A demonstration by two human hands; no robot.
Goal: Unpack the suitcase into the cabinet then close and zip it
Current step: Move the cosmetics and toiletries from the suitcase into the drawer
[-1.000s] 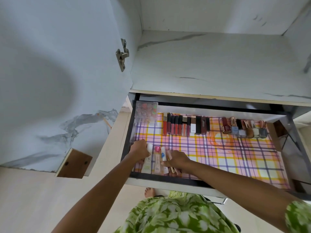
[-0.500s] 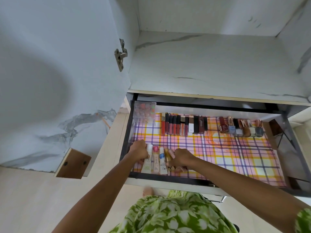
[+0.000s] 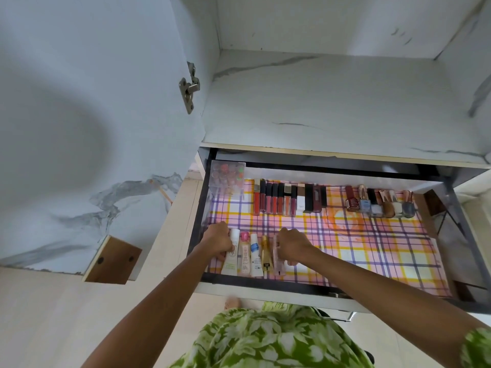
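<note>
**Head view: both hands squaring up a row of tubes at the drawer's front**

Head view looks down into a pulled-out black-framed cabinet drawer (image 3: pixel 198 229) lined with pink, yellow and purple checked paper (image 3: pixel 372 251). Low and left of centre in the frame, a row of five small cosmetic tubes and bottles (image 3: pixel 255 254) lies flat on the liner, side by side and touching or nearly so, their long axes running from the drawer's front edge toward its back. The left hand (image 3: pixel 218 241) sits at the left end of that row, fingers curled against the white tube with green print (image 3: pixel 232 254); whether it grips or only nudges it, I cannot tell. The right hand (image 3: pixel 293 247) sits at the right end, fingers curled down over the pale pink tube (image 3: pixel 278 257); again the hold itself is hidden. So the row lies directly between the two hands, each equally near its own end, and the likely next move is a squeeze inward to close the gaps.

Counted along the back of the drawer: one clear plastic box (image 3: pixel 227 180) at upper left; roughly ten lip-colour tubes and dark sticks (image 3: pixel 288 199) standing in a line; six nail-polish bottles (image 3: pixel 380 204) to the right.

The suitcase is not in view. The cabinet shelf (image 3: pixel 332 102) above the drawer is white with grey veining.
</note>
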